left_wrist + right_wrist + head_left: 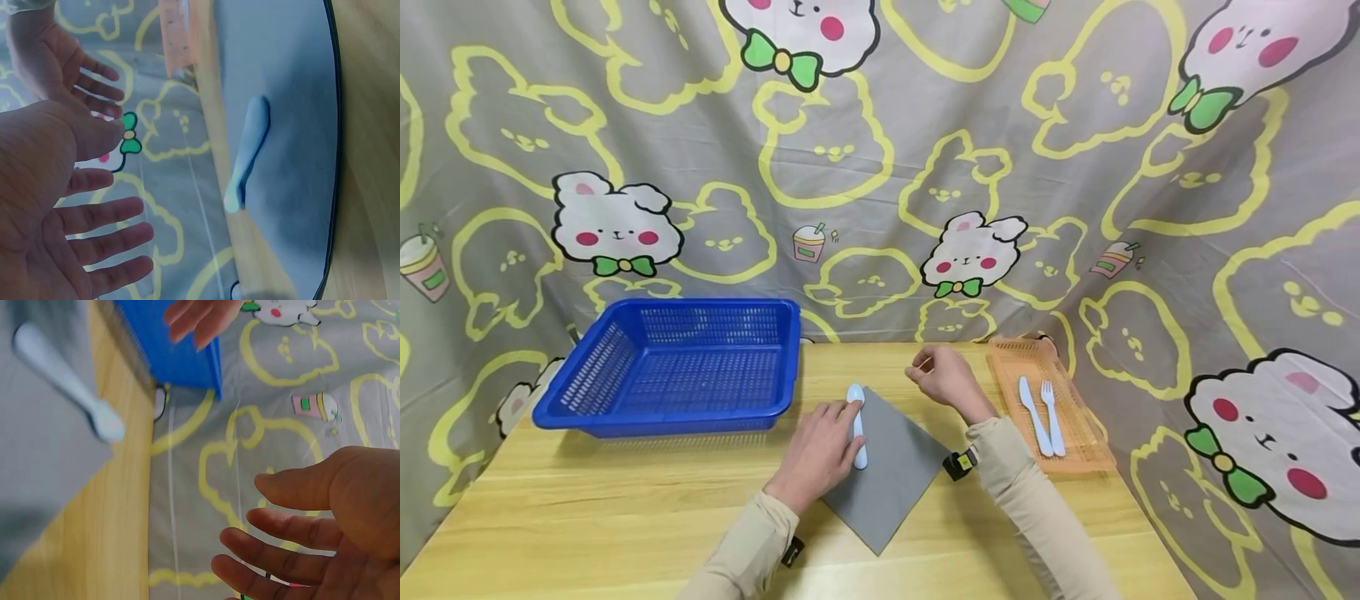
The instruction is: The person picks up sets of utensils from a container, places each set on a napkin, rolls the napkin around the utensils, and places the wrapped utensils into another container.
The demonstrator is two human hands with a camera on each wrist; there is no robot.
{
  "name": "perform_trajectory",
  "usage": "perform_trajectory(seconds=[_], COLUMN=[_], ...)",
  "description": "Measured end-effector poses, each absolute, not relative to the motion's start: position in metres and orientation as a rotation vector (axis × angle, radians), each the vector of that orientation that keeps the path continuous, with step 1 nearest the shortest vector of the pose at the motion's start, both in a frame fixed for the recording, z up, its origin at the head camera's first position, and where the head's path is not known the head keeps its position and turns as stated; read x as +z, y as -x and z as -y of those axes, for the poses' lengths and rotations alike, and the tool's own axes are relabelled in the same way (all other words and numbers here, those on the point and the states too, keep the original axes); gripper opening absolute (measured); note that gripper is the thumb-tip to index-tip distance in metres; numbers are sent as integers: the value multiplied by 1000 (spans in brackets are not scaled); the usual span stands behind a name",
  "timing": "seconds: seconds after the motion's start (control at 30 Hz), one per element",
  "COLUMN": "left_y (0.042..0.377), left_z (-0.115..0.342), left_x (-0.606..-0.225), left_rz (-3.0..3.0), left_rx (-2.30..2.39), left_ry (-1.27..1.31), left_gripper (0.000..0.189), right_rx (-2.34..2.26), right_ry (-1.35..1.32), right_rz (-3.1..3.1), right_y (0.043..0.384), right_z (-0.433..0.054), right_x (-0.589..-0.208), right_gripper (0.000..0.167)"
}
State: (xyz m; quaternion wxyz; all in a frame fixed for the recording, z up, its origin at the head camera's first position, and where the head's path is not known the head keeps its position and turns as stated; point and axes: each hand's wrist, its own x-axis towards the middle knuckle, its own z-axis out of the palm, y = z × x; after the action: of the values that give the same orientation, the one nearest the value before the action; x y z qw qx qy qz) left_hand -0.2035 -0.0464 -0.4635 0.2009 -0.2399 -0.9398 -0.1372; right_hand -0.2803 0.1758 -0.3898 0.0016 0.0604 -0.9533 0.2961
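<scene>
A light-blue spoon (860,450) lies on a grey square cloth (887,500), its bowl near the cloth's far corner. My left hand (818,446) is over the cloth's left side and overlaps part of the spoon in the head view. In the left wrist view that hand (75,219) has its fingers spread, with nothing between them and the spoon (250,147) apart from it. Above the cloth's right far side, my right hand (946,379) is raised. Its fingers curve loosely around nothing in the right wrist view, where the whole spoon (65,378) shows.
A blue plastic basket (700,417) stands at the back left of the wooden table (647,517). To the right, an orange mesh tray (1011,358) holds a light-blue knife (1034,417) and fork (1051,417). A patterned curtain (865,225) hangs right behind the table.
</scene>
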Motion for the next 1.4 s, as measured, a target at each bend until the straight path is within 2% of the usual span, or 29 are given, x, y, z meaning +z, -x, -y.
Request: perform_trajectory(seconds=[0.57, 0.8, 0.93, 1.0, 1.03, 1.17, 1.4], left_y=[194, 190, 188, 187, 186, 184, 179], left_z=[20, 2, -5, -9, -11, -18, -30], left_x=[-468, -466, -464, -463, -463, -465, -467], left_rz=[2585, 2608, 2609, 2611, 2611, 2614, 2633], left_rx=[-339, -290, -257, -256, -254, -243, -195], left_ry=[802, 858, 894, 914, 922, 953, 1020], left_gripper=[40, 37, 38, 39, 40, 41, 40], right_rx=[817, 770, 674, 696, 716, 866, 941], right_ry=[-7, 3, 36, 34, 19, 8, 173], right_rz=[3052, 3025, 3058, 3041, 3020, 2979, 3102], right_y=[287, 293, 297, 299, 300, 305, 312], right_z=[-264, -310, -331, -340, -344, -358, -372], right_x=[-399, -412, -417, -421, -423, -432, -443], right_gripper=[23, 16, 18, 8, 18, 81, 98])
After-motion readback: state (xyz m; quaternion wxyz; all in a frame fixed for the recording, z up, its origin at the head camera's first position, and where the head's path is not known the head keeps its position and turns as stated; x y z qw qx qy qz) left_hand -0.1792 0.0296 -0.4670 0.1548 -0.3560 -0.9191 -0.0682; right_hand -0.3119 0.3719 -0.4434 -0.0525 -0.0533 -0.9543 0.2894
